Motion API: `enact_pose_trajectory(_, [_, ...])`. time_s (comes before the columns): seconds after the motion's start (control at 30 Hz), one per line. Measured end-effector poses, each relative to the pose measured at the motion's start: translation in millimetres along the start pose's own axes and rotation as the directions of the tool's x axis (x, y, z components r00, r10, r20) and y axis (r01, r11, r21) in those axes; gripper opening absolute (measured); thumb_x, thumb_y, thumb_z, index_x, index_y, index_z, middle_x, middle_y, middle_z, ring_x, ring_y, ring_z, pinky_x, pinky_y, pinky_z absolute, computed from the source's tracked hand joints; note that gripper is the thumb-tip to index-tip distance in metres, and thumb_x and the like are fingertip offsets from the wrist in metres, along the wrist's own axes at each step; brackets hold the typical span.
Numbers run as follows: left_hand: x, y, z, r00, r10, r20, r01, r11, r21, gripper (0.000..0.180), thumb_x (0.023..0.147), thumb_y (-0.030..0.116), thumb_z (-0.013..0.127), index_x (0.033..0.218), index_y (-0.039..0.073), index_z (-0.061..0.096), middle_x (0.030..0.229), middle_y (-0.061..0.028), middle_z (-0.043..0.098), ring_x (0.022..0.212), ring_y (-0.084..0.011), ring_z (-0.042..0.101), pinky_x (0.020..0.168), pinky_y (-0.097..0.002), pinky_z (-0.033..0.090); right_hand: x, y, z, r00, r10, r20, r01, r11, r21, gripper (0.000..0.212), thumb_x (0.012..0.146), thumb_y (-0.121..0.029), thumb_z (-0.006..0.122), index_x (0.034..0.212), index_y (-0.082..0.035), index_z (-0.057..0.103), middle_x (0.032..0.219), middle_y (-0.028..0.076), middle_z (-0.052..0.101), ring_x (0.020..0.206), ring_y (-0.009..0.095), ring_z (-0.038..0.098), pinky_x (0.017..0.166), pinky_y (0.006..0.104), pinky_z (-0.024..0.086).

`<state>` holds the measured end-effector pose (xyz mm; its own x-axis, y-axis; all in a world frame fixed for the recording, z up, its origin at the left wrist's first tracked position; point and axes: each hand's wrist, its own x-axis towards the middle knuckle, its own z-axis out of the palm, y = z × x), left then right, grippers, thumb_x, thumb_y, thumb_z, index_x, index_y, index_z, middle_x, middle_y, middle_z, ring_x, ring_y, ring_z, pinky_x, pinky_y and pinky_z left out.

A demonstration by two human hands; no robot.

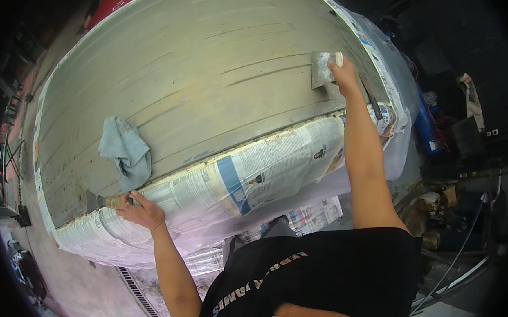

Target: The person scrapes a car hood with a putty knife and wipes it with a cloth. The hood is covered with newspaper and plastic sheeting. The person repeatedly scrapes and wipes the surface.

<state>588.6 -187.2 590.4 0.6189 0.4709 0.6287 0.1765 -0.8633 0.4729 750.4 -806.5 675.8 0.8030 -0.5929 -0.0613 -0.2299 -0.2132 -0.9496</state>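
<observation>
Right hand (342, 72), upper right of frame: closed on a flat grey sanding block or spreader (323, 68), pressed flat against the big ribbed panel (201, 63). Exact tool cannot be told; it is smeared pale grey.

Left hand (136, 209), lower left: fingers wrapped round the handle of a putty knife (102, 201), blade lying on the panel's near edge, just above the newspaper masking (255, 176).

Between the hands, left of centre: a light blue rag (127, 152), crumpled, lying on the panel near its lower edge, just above the putty knife.

The panel fills the upper middle of the frame. It looks like a vehicle roof or hood with long raised ribs, dull grey-beige all over, matt, with darker streaks along the ribs.

Progress, as a judgement:
- Masking appears done: newspaper and clear plastic sheeting (395, 92) wrap the near edge and the right end.
- The whole face reads as already coated in filler or primer and rubbed down; no glossy paint shows.
- Right end is the part in hand now.
- Streaks and uneven tone along the ribs and a speckled patch at far left suggest more smoothing is left.
- No topcoat laid.

Outward: concrete floor (87, 285) with a drain grate (140, 299) at lower left, cluttered tools and cables at right.
</observation>
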Motion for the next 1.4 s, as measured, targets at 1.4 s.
enact_pose_trajectory(1.4, [1, -2, 2, 0.999, -0.041, 0.034, 0.043, 0.998, -0.052, 0.041, 0.104, 0.034, 0.056, 0.123, -0.002, 0.049, 0.111, -0.0214, 0.047, 0.103, -0.0351, 0.047, 0.089, -0.0441, 0.042, -12, -27, 38, 0.864, -0.443, 0.239, 0.502, 0.718, -0.483, 0.037, 0.083, -0.011, 0.066, 0.116, 0.005, 0.062, 0.108, 0.031, 0.068, 0.108, 0.049, 0.064, 0.096, 0.0476, 0.049])
